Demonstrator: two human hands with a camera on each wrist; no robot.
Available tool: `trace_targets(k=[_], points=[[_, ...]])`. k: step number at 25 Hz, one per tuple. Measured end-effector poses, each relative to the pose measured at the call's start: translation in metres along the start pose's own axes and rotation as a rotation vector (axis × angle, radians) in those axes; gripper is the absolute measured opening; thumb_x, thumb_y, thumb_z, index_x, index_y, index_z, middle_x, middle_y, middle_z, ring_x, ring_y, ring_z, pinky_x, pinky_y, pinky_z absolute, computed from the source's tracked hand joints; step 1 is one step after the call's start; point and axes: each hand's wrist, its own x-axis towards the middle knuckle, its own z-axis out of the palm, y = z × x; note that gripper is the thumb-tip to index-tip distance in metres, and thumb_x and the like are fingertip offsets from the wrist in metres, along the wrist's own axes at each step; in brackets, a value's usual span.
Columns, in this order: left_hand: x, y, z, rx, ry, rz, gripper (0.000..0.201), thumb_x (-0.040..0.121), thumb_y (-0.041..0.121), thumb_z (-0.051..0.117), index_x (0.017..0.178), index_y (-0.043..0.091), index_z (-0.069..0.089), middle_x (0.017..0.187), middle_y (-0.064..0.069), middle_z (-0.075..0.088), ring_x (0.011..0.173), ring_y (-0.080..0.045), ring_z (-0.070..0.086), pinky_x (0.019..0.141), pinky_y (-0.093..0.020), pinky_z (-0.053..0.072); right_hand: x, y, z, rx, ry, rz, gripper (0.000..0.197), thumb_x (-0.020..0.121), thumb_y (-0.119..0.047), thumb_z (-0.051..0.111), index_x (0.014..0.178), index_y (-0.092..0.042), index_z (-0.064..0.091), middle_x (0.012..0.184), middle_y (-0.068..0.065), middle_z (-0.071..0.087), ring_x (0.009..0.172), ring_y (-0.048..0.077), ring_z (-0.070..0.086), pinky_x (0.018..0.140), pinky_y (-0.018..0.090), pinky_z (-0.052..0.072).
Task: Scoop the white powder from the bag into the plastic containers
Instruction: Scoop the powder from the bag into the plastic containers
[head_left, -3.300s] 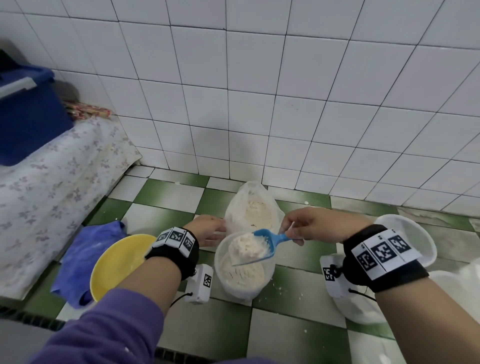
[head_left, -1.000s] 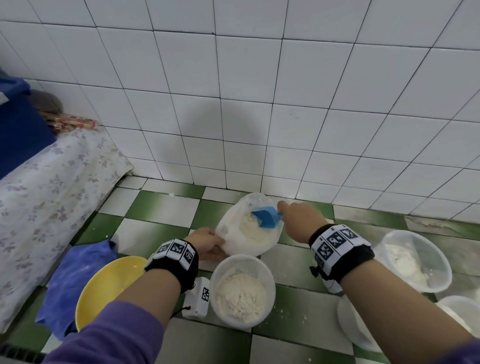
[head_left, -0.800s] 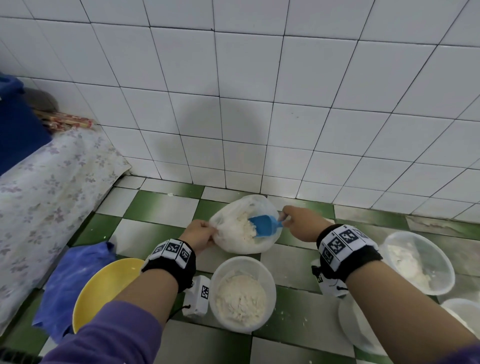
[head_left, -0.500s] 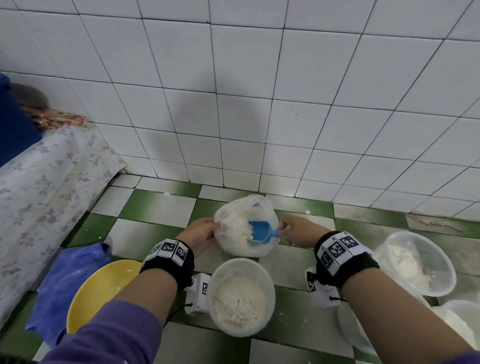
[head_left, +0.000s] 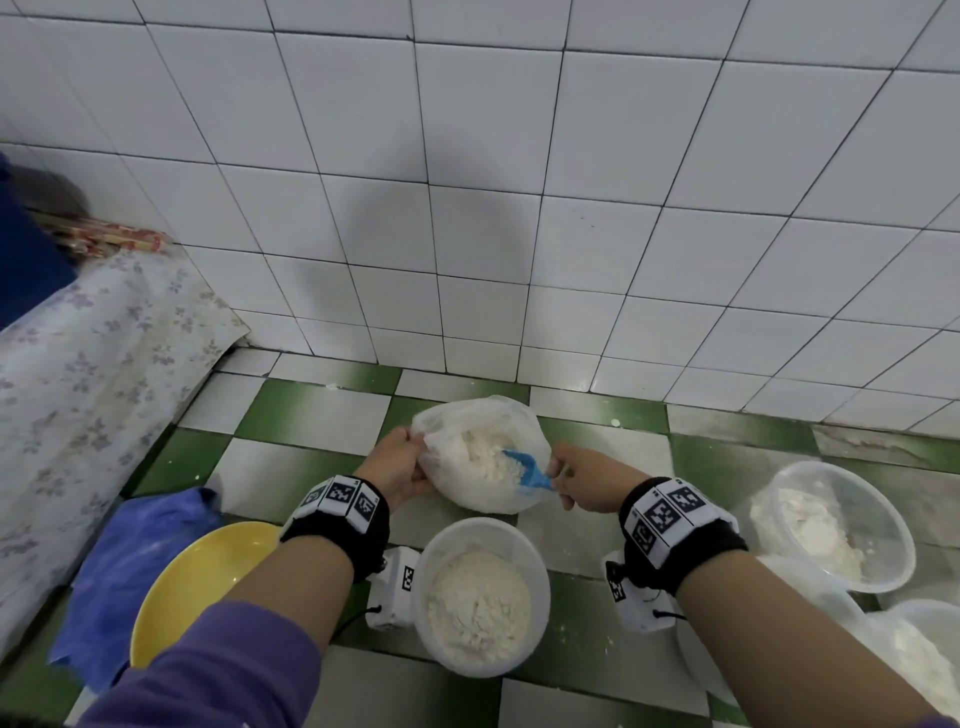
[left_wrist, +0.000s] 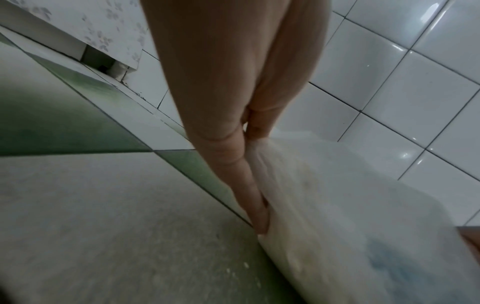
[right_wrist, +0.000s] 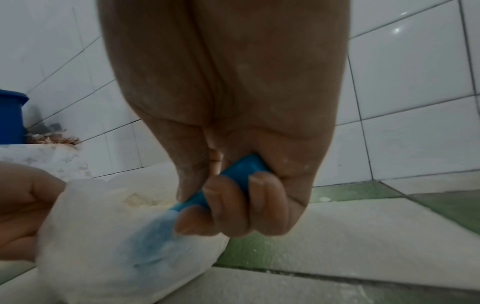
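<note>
From the head camera, a person crouched over a green-and-white tiled floor digs a blue scoop (head_left: 527, 470) into a plastic bag (head_left: 480, 452) of white powder, the right hand (head_left: 589, 480) closed around the handle while the left hand (head_left: 397, 465) pinches the bag's rim at the opposite side; a part-filled container (head_left: 480, 595) waits just below both hands, another container (head_left: 831, 525) well off past the right hand. Done well, the scoop should likely come up level, the left hand keeping the mouth taut and open. The left wrist camera adds what the head view hides: bunched plastic caught between thumb and fingers (left_wrist: 249, 185), blurred at the edges. The right wrist camera shows fingers (right_wrist: 241, 203) curled round the handle, the blade seen only as blue through the bag wall.
</note>
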Motion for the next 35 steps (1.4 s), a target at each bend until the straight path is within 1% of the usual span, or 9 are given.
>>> trace_targets(k=[3,7,10,15,19,23,29,33,35], points=[[0.0,-0.002,-0.001,-0.051,0.03,0.037,0.025,0.103,0.018,0.041,0.126,0.008,0.045,0.12,-0.015,0.061,0.104,-0.03,0.063,0.064,-0.037,0.058,0.0,-0.002,-0.002,-0.056,-0.004,-0.027,0.008,0.094,-0.008,0.049,0.097,-0.016,0.049,0.085,0.003,0.058,0.075,0.016,0.051,0.059,0.019,0.04],[-0.004,-0.003,0.002,0.003,-0.047,-0.03,0.03,0.102,0.015,0.045,0.13,0.003,0.048,0.127,-0.016,0.059,0.098,-0.023,0.062,0.071,-0.035,0.056,0.002,-0.005,0.004,0.023,0.021,-0.029,0.006,0.097,-0.014,0.045,0.099,-0.014,0.051,0.076,-0.001,0.056,0.064,0.009,0.049,0.056,0.019,0.038],[-0.006,-0.003,-0.001,0.066,-0.104,-0.072,0.03,0.101,0.012,0.046,0.127,-0.002,0.054,0.116,-0.015,0.065,0.092,-0.021,0.063,0.073,-0.031,0.055,0.005,-0.006,0.01,0.072,0.002,-0.031,0.005,0.098,-0.017,0.045,0.097,-0.015,0.049,0.076,-0.002,0.055,0.062,0.008,0.047,0.055,0.019,0.037],[-0.009,-0.002,-0.001,0.123,-0.168,-0.12,0.033,0.101,0.022,0.049,0.126,0.001,0.054,0.124,-0.014,0.063,0.109,-0.026,0.061,0.086,-0.034,0.052,0.009,-0.006,0.017,0.127,-0.003,-0.03,0.005,0.098,-0.018,0.044,0.094,-0.017,0.046,0.078,0.0,0.056,0.063,0.01,0.048,0.058,0.02,0.039],[-0.007,-0.002,0.001,0.11,-0.046,-0.062,0.026,0.098,0.018,0.053,0.115,0.0,0.06,0.115,-0.018,0.065,0.095,-0.026,0.062,0.075,-0.033,0.054,0.005,0.0,0.014,0.233,-0.002,-0.023,0.009,0.098,-0.017,0.044,0.091,-0.018,0.049,0.075,0.002,0.058,0.062,0.011,0.046,0.061,0.022,0.039],[-0.006,-0.005,-0.007,0.106,0.032,-0.064,0.02,0.095,0.011,0.055,0.109,0.0,0.062,0.114,-0.022,0.065,0.096,-0.031,0.061,0.072,-0.034,0.054,-0.008,0.007,-0.007,0.284,0.006,-0.041,0.006,0.098,-0.016,0.044,0.099,-0.015,0.051,0.071,0.002,0.057,0.055,0.01,0.042,0.05,0.019,0.034],[-0.014,-0.002,-0.007,0.13,0.023,-0.089,0.029,0.096,0.014,0.056,0.12,-0.004,0.058,0.117,-0.022,0.064,0.099,-0.032,0.062,0.068,-0.034,0.055,-0.033,0.009,-0.036,0.378,-0.036,-0.103,0.008,0.097,-0.01,0.048,0.093,-0.015,0.054,0.067,0.006,0.056,0.047,0.01,0.04,0.044,0.018,0.03],[-0.019,-0.005,-0.009,0.124,0.036,-0.09,0.031,0.099,0.015,0.05,0.125,-0.002,0.055,0.122,-0.021,0.061,0.11,-0.036,0.06,0.085,-0.04,0.055,-0.06,0.005,-0.052,0.408,-0.138,-0.228,0.006,0.096,-0.006,0.049,0.096,-0.01,0.054,0.065,0.005,0.056,0.046,0.01,0.038,0.045,0.02,0.023],[-0.023,-0.008,-0.01,0.119,0.028,-0.086,0.031,0.1,0.015,0.049,0.125,-0.002,0.054,0.122,-0.021,0.061,0.109,-0.036,0.061,0.091,-0.043,0.053,-0.073,0.0,-0.056,0.389,-0.204,-0.275,0.006,0.096,-0.006,0.05,0.096,-0.009,0.054,0.064,0.004,0.057,0.045,0.008,0.04,0.045,0.018,0.026]])
